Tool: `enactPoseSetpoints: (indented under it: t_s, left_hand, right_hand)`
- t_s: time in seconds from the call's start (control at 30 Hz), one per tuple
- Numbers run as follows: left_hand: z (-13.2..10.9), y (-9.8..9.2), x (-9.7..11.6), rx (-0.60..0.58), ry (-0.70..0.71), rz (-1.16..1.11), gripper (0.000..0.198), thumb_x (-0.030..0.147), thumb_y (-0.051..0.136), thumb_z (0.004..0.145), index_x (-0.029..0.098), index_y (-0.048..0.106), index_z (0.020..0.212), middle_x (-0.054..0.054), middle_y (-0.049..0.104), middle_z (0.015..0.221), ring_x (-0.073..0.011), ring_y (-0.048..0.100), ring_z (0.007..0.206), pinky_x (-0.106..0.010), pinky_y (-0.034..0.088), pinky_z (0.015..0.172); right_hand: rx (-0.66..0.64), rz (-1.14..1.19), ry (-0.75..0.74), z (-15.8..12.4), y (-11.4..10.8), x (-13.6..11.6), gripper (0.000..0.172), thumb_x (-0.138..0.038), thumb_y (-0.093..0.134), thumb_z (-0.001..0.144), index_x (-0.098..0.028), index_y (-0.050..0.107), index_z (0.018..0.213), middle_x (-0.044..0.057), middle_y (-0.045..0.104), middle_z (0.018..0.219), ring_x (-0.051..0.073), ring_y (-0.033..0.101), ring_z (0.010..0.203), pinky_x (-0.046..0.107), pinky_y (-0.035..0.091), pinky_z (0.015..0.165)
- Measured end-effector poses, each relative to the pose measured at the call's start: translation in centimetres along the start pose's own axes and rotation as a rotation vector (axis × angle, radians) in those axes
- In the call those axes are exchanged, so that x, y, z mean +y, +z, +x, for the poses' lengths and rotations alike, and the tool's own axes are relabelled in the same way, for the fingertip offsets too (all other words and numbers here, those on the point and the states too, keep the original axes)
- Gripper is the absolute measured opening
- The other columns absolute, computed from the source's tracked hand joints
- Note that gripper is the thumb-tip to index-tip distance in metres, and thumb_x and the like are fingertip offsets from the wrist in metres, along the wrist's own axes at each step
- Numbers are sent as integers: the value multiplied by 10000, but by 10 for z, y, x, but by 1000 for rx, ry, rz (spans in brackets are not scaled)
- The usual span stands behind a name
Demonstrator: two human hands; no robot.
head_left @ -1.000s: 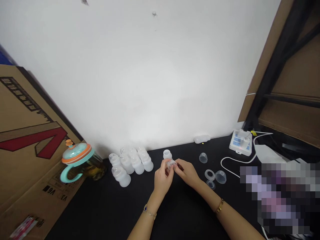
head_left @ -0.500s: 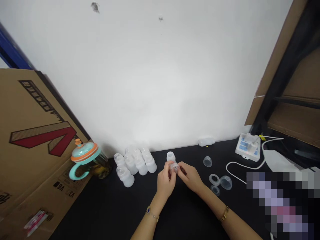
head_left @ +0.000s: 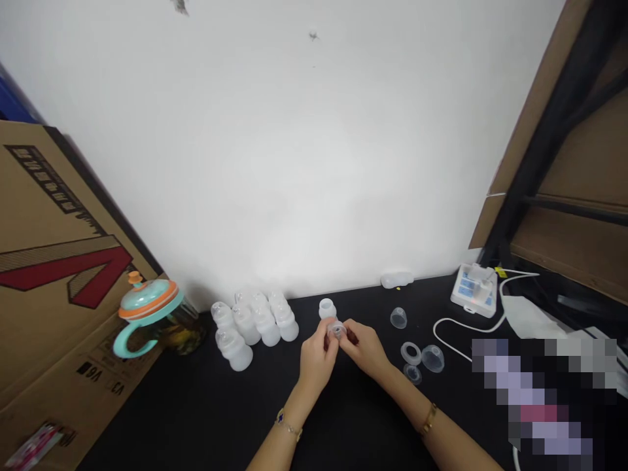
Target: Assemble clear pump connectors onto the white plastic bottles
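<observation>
Head view, against the pictures before: my left hand (head_left: 318,356) and right hand (head_left: 364,347) have barely shifted, and the small clear ring piece (head_left: 337,330) is pinched between both sets of fingertips as it was, so I judge the fitting unfinished. Pose: wrists converging over the black table (head_left: 206,418), piece held just in front of the lone white bottle (head_left: 327,308), the capped bottle cluster (head_left: 252,324) to the left.

Translucent frosted plastic bottles (head_left: 252,326); matt black tabletop (head_left: 206,412); brown cardboard box (head_left: 49,261); glossy plastic jug lid (head_left: 147,299).
</observation>
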State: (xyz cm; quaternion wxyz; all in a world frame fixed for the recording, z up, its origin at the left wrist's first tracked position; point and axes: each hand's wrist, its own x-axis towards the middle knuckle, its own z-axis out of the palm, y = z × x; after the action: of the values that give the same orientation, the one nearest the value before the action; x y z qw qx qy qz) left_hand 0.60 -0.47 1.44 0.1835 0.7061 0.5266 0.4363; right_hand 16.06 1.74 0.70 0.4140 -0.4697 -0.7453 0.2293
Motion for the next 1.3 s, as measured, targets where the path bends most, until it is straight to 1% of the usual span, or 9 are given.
enactPoseSetpoints:
  t_s: [0.23,0.47,0.73,0.9,1.03,1.17,1.3]
  left_hand:
    - [0,-1,-2,-16,13,4,329,367,421,1005,212,641,1194,-15,739,796,-176,686,649,-261,513,664]
    - [0,0,-7,7,49,8,357,361,430,1000,210,659,1230,-44,781,926,-190,733,739,-270,556,709]
    - [-1,-1,-8,0,81,21,359,366,417,1021,205,657,1234,-34,762,857,-173,709,687,-253,542,682]
    - [-1,-1,-7,9,79,24,353,360,430,1016,195,655,1232,-14,722,763,-141,624,569,-230,480,588]
    - [0,0,-7,-3,63,-5,324,357,467,992,186,652,1195,7,665,695,-126,562,523,-217,436,544]
    - [3,1,-5,-19,27,-46,285,350,529,953,189,650,1155,40,592,622,-116,520,500,-203,414,530]
    - [5,1,-3,-31,-1,-56,264,325,542,937,202,658,1138,55,554,600,-110,504,495,-197,392,522]
  right_hand:
    - [-1,-10,-5,0,-2,-3,250,-317,529,921,-226,509,689,-43,533,595,127,468,540,235,311,541]
    - [-7,8,0,0,-3,-3,271,-335,520,915,-228,459,673,-46,502,588,122,448,543,229,291,537]
    - [4,29,-5,2,-2,-3,251,-307,536,878,-229,436,660,-52,474,573,120,429,534,234,277,538]
    - [15,55,-10,1,-2,-1,221,-281,532,868,-226,458,667,-53,486,578,119,435,536,235,289,548]
    - [24,59,-5,1,-1,1,197,-275,536,855,-225,474,675,-52,486,584,123,444,544,237,293,554]
    - [4,11,0,1,-2,2,186,-279,519,882,-225,488,707,-47,499,609,132,458,558,244,296,565]
    - [-26,-44,-36,-1,-4,1,191,-289,485,930,-224,499,750,-40,528,648,139,481,575,253,292,581]
